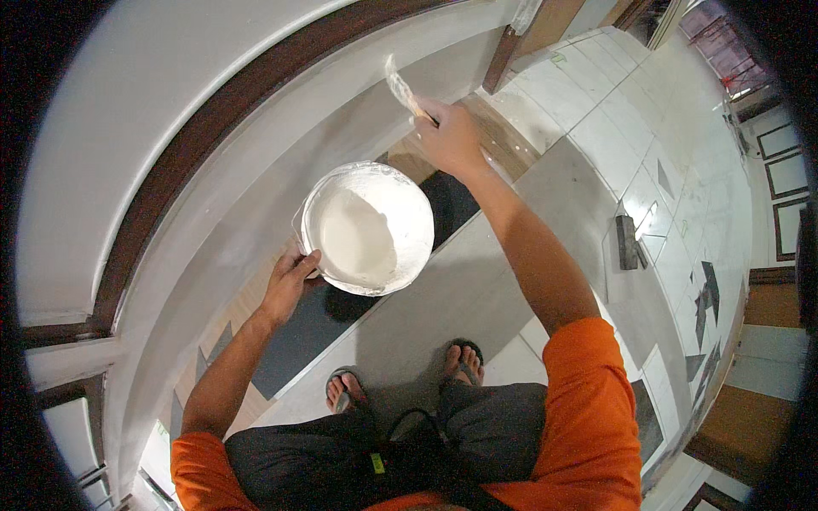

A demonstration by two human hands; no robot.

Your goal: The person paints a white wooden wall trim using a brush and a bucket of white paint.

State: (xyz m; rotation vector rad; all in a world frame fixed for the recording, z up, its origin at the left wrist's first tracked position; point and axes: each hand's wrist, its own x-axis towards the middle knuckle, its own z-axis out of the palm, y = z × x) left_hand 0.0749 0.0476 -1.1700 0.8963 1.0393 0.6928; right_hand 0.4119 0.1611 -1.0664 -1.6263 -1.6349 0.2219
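A white bucket [415, 213] smeared with white hangs in front of me, tilted so that its inside shows. Creamy white paint [348, 230] covers its bottom. Its near-left rim is gripped by my left hand [290, 281], thumb over the edge and fingers hidden behind the wall. Beyond the bucket, to the right, my right hand [449, 139] is closed round the handle of a paintbrush [397, 83]. White paint coats the brush, whose tip points up toward the pale wall [341, 94]. Brush and bucket are apart.
A dark brown trim [183, 128] curves along the wall at left. Under the bucket lie wood-look and black floor pieces [298, 341], beside a grey slab [477, 281]. At right, a dark block-like tool [627, 243] and several dark scraps [707, 298] lie on white tiles [613, 128].
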